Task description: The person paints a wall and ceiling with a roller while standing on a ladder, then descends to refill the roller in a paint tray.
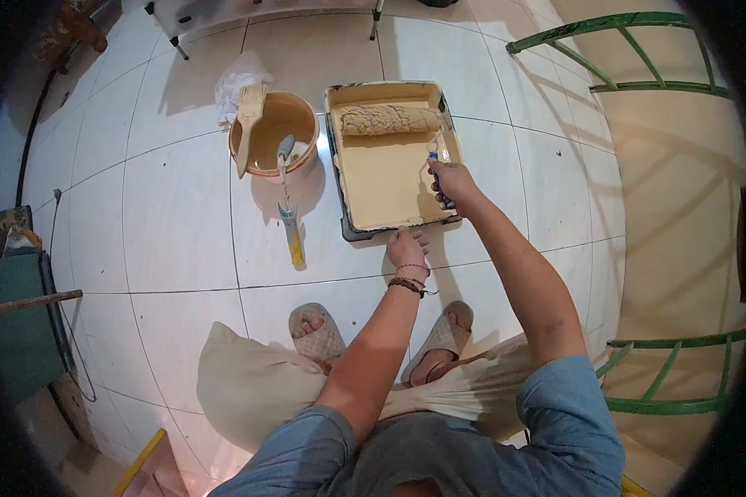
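Note:
A paint tray [381, 195] with cream paint in it lies on the tiled floor in front of me. My right hand [452, 187] is wrapped round the handle of a paint roller [389, 121], whose paint-covered sleeve lies across the tray's far part. At the near edge of the tray, my left hand [407, 248] grips the rim, with the undersides of its fingers hidden. Left of the tray stands a paint bucket [308, 157]. A paintbrush [249, 124] rests across its rim, and a smaller roller [288, 211] leans out of it, its handle towards me.
Crumpled white plastic [242, 79] lies behind the bucket. Green metal frames [638, 54] stand along the right wall. A dark green box [25, 306] with a stick across it is at the left. My slippered feet [317, 331] are close behind the tray.

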### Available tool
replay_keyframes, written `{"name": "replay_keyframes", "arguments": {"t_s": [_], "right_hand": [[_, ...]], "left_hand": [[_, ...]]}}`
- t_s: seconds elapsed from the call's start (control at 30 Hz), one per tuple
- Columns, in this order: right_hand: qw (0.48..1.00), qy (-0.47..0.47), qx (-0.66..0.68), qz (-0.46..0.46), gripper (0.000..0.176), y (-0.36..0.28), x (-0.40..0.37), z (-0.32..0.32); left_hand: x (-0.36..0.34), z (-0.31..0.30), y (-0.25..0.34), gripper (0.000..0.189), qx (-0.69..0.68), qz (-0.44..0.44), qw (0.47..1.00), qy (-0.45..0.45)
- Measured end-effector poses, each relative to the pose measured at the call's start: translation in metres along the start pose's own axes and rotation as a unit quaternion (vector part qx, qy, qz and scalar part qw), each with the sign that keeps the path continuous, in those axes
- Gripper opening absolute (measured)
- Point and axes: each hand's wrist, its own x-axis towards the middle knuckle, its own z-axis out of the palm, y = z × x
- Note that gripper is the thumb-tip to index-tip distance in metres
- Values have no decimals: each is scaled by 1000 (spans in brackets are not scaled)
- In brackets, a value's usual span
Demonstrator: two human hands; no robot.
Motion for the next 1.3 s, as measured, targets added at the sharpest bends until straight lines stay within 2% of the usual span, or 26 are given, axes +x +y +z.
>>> {"name": "replay_keyframes", "arguments": {"t_s": [0.07,0.13,0.17,0.23,0.33,0.53,0.8,0.87,0.93,1.0,1.03,1.23,1.3], "right_hand": [[1000,4,0,-3,36,3,3,1],[1000,9,0,-7,35,5,5,1],[1000,3,0,-12,35,5,5,0],[1000,-3,1,-17,36,8,6,0],[1000,-3,2,-24,38,15,14,1],[998,18,-33,-43,43,33,25,3],[975,93,-186,-83,53,65,29,8],[979,84,-174,-61,54,61,18,9],[983,73,-163,-41,54,64,17,9],[967,107,-211,-97,55,77,26,11],[967,107,-212,-97,55,84,29,9],[982,82,-169,-36,52,83,2,13],[961,107,-238,-88,53,100,19,12]], "left_hand": [[4,-4,-2,31,-5,-2,1000,5],[22,-19,-10,30,-67,-44,994,-78],[18,-15,-8,30,-66,-44,994,-79],[0,-2,0,30,29,-18,999,-7],[-6,4,3,30,39,-19,999,19],[-10,8,9,29,66,-29,997,25],[6,1,1,30,110,-11,994,16],[8,1,-2,31,113,-9,994,7],[7,5,-3,31,97,6,994,43],[2,6,0,29,94,5,994,47],[0,7,2,28,93,4,994,50],[-8,11,5,33,72,5,995,62],[-6,15,8,35,73,8,995,67]]}}
